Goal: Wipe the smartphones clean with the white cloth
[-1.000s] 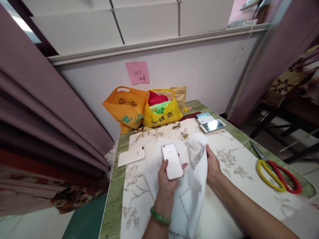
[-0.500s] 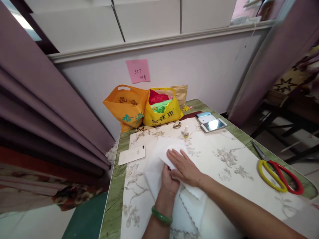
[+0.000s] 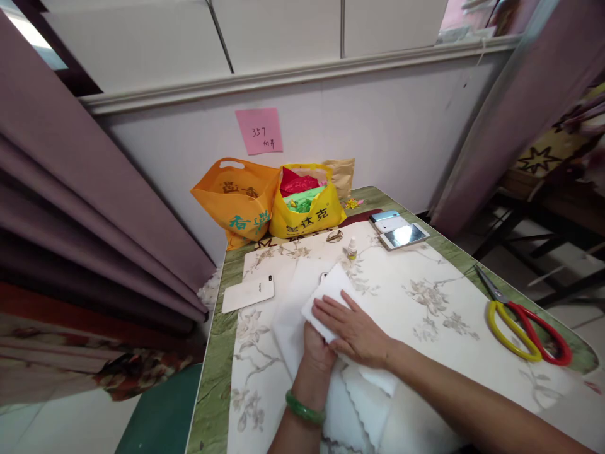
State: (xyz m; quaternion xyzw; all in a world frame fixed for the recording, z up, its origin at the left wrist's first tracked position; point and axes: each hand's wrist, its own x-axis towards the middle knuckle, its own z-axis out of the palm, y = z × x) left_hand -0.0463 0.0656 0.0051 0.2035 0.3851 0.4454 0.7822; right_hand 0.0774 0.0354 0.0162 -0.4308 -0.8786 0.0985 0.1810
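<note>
A folded white cloth with a wavy cut edge lies between my two hands. My right hand rests flat on top of it, fingers stretched out. Beneath the cloth is my left hand, a green bangle on its wrist. It looks curled, but its fingers are mostly hidden. The corner of a white object with a dark spot peeks out at the cloth's upper edge; the rest is covered. More white sheets with wavy edges lie under my forearms.
Left of my hands lies a white phone. A small bottle stands ahead, with several phones at the back right. Scissors lie far right. Behind stand an orange bag and a filled yellow bag.
My right hand and the cloth flap under it have shifted slightly down and right. The flap now covers the left fingers more, and a white object's corner shows above it.
</note>
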